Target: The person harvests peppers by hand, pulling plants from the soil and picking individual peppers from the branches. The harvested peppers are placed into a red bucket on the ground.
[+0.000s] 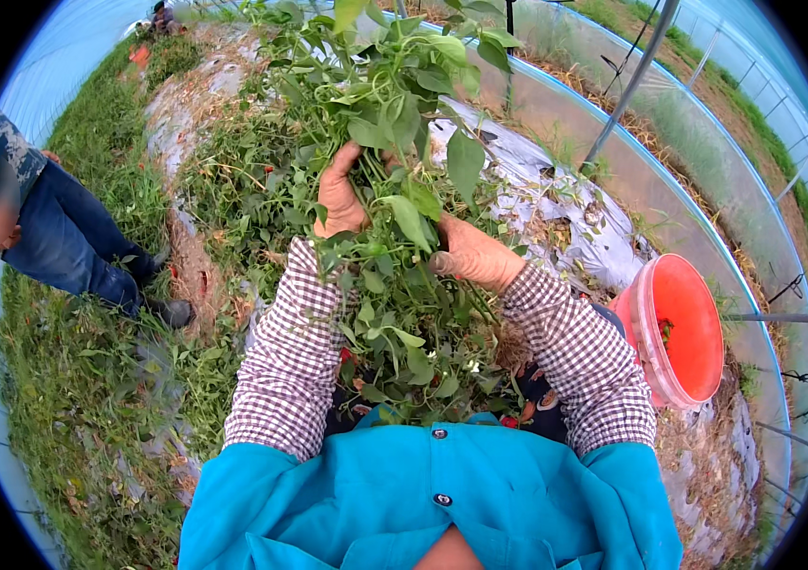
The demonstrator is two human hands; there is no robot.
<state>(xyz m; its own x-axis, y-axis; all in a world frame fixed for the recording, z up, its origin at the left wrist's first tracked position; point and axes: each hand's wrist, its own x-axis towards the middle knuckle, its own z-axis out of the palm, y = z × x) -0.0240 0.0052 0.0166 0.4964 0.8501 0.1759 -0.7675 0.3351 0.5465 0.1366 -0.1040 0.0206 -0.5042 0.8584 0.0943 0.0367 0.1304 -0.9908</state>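
A leafy green pepper plant [394, 223] stands in front of me, its top branches gathered between my hands. My left hand [339, 198] is closed around the upper stems, its fingertips partly behind leaves. Lower and to the right, my right hand [476, 253] grips the plant with the thumb on the near side; its other fingers are hidden by foliage. Small white flowers [473, 366] show on the lower branches. A bit of red fruit [509, 421] peeks out near my lap, and another red spot lies among leaves by my left sleeve.
A red bucket [621, 309] stands to my right, with a little red and green produce inside. Torn pale plastic mulch [575, 228] covers the bed. Metal poles [632, 85] and a plastic tunnel wall run along the right. A person in jeans [81, 228] stands at left among plants.
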